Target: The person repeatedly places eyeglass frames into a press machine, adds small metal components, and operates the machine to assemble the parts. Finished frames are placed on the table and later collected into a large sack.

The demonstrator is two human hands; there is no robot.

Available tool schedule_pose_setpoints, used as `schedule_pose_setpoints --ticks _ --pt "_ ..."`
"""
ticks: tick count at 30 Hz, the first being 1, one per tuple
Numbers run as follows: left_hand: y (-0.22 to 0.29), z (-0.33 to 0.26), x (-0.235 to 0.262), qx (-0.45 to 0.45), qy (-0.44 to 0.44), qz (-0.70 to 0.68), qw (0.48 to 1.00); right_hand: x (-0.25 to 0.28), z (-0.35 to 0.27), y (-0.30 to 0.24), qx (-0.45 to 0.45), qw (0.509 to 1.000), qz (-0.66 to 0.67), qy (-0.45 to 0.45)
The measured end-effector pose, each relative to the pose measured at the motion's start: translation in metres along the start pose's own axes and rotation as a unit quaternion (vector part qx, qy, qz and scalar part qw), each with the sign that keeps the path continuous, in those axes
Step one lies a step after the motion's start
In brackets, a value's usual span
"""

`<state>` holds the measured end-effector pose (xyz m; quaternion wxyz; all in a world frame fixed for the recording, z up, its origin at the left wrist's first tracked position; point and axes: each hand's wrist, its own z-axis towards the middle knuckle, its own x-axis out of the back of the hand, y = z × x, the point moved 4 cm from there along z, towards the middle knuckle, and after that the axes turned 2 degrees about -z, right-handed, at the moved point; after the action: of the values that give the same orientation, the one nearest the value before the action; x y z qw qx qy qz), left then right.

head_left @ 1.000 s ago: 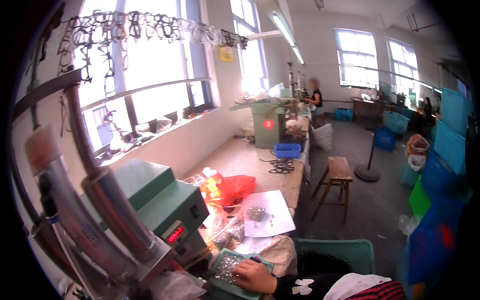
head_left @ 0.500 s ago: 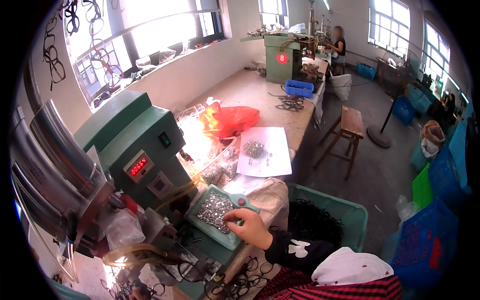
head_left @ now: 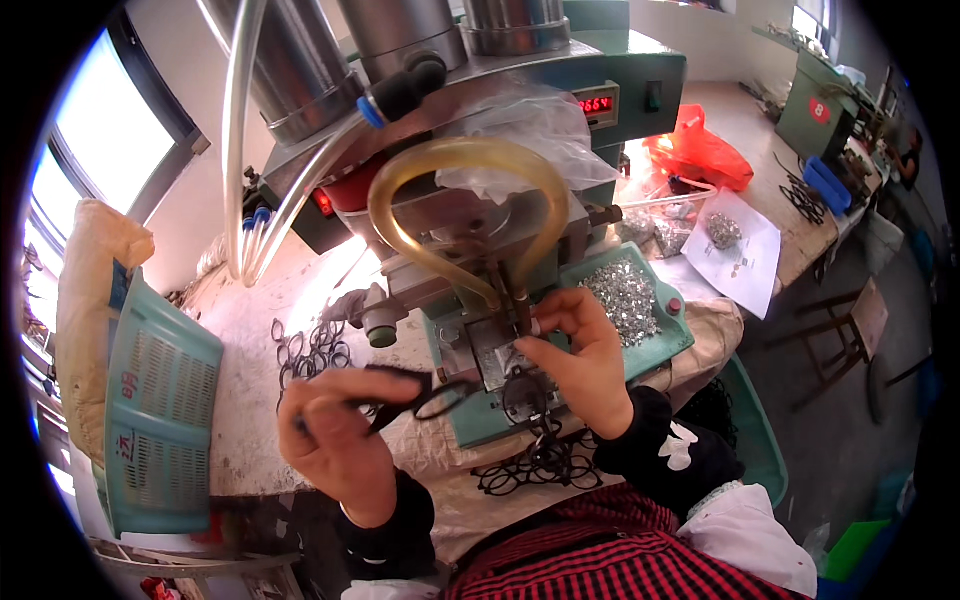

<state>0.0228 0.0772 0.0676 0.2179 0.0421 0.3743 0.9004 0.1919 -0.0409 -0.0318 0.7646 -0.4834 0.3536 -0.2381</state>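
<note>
I see my left hand [head_left: 335, 440] with its fingers closed around a black eyeglass frame [head_left: 425, 398], held just in front of the green press machine [head_left: 520, 200]. My right hand [head_left: 585, 360] pinches something small at the machine's fixture [head_left: 500, 350]; I cannot tell what. I judge this frame not yet seated, with work left: loose black frames [head_left: 310, 350] lie on the table [head_left: 250, 420] and another pile [head_left: 535, 465] sits near my lap. A tray of small metal parts [head_left: 625, 295] lies just right. The yellowish hose [head_left: 465, 160] loops low over the fixture, crowding access.
</note>
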Motion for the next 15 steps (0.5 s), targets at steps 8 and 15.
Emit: schedule_pose_setpoints --ticks 8,15 --pt "0.002 -0.002 -0.019 -0.115 -0.143 0.096 0.978 -0.002 -0.009 -0.015 -0.050 0.999 -0.001 -0.004" --pt "-0.005 -0.088 -0.059 -0.437 -0.396 0.174 0.789 0.102 0.010 0.019 0.137 0.744 -0.650 0.075"
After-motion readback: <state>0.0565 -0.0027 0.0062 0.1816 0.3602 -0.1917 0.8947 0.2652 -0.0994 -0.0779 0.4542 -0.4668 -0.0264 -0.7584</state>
